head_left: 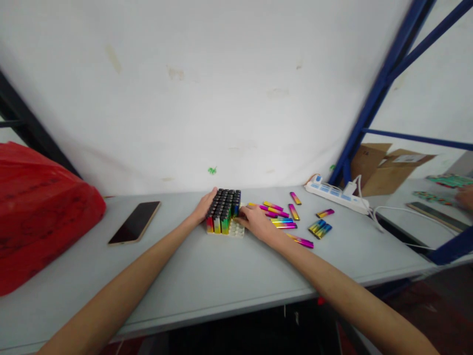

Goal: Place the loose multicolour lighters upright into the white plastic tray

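A white holed tray (236, 230) holds a dense block of upright lighters (224, 207) with black tops and shiny rainbow-coloured bodies. Its right front part shows bare holes. My left hand (204, 206) grips the left side of the block, most of its fingers hidden behind it. Over the right part of the tray, my right hand (255, 220) has its fingertips pinched together low by the holes; what they hold is too small to make out. Loose shiny pink, yellow and blue lighter-shaped pieces (284, 226) lie just right of that hand.
A phone (135, 223) lies left of the tray, near a red plastic bag (48, 207). At the back right are a white power strip (337, 195) with cables, a blue metal frame (373, 98) and a cardboard box (388, 170). Another person's hand (465, 196) shows at the far right.
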{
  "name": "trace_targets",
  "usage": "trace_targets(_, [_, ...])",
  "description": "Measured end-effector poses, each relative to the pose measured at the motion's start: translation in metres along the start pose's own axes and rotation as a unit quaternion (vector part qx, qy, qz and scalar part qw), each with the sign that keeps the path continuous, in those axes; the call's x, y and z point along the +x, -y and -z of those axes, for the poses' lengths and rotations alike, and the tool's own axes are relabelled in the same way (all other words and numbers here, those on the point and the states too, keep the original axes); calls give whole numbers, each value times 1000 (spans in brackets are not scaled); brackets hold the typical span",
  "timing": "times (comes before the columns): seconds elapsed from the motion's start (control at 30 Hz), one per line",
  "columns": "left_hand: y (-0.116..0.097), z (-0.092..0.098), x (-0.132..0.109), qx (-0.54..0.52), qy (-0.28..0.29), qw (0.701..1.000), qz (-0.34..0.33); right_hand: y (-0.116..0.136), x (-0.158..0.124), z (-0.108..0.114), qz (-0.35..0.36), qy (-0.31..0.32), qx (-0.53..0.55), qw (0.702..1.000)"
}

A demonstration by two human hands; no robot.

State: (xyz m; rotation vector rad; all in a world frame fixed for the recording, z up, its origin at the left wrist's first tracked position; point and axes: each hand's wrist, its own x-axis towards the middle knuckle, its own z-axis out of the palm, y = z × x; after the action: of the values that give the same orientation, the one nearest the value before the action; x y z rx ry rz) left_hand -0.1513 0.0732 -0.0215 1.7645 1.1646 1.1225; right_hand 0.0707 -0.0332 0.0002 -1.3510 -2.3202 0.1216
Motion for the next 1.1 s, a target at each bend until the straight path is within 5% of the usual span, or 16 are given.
trace_targets(0.27, [0,0,-1,9,13,1000,13,-18,-12,32,45,-42,41,997])
trace_targets(0.5, [0,0,-1,2,1,1000,14,-87,-24,85,-248,-85,-125,957])
trace_targets(0.67, [-4,-1,-4,-7,1,1000,10,-138,-49,117,-398,13,-189,898])
trace_targets(0.87, [-13,-3,-6,-91,-60,994,-27,-146,-69,137,-398,116,-122,902])
trace_targets(0.97, [-41,9,-1,-119,-148,980,-56,-135,-79,140,-396,172,-100,896])
trace_targets(1.03, [-77,21,-9,-161,-250,947,-117,-128,-86,139,-392,204,-101,891])
trace_targets(1.1, [-124,32,-35,-225,-278,911,-206,-124,-92,136,-388,219,-115,888])
